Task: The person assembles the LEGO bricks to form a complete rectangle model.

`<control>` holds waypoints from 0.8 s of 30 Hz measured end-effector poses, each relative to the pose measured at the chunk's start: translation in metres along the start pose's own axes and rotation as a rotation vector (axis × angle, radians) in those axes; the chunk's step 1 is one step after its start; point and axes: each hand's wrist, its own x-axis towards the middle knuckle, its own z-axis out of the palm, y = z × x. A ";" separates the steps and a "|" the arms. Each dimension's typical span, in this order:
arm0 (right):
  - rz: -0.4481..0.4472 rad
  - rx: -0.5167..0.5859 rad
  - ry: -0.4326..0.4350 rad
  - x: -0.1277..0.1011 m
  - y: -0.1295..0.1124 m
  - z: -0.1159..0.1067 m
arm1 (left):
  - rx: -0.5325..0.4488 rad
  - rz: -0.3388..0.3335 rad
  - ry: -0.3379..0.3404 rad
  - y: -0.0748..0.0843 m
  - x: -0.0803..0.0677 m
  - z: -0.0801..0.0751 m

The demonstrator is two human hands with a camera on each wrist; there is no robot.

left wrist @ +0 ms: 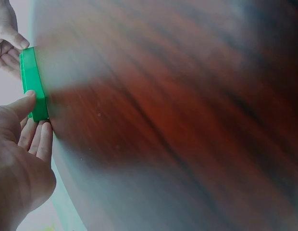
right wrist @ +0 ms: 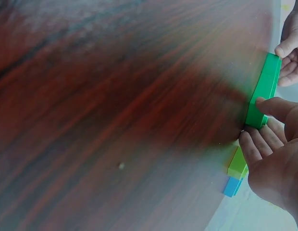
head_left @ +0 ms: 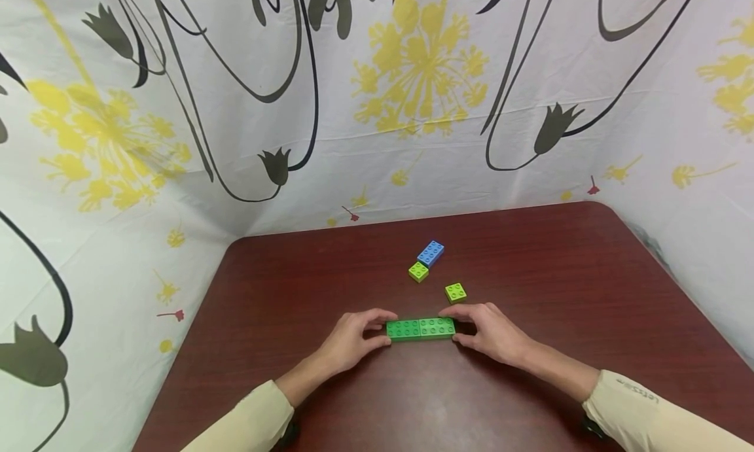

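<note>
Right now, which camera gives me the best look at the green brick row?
The head view: there the green brick row shows its studded top and both bricks, between the left hand and right hand. The left and right wrist views each show mainly a plain green face, partly covered by a thumb.

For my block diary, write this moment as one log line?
left hand: holds left green rectangular plastic brick; right hand: holds adjoining green one; beyond: two lime square bricks, blue rectangular brick
</note>
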 end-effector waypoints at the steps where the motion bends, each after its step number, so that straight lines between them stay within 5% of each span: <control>1: 0.000 0.007 -0.002 0.000 0.000 0.000 | -0.005 0.007 -0.001 0.000 0.000 0.000; 15: -0.030 0.142 0.009 0.005 0.001 -0.005 | -0.056 0.019 -0.009 -0.003 -0.001 -0.002; 20: -0.099 0.203 0.082 0.011 0.003 -0.013 | -0.058 0.032 -0.010 -0.004 -0.001 -0.001; 24: -0.093 0.142 0.169 0.022 0.006 -0.021 | -0.054 0.037 -0.010 -0.005 -0.001 0.000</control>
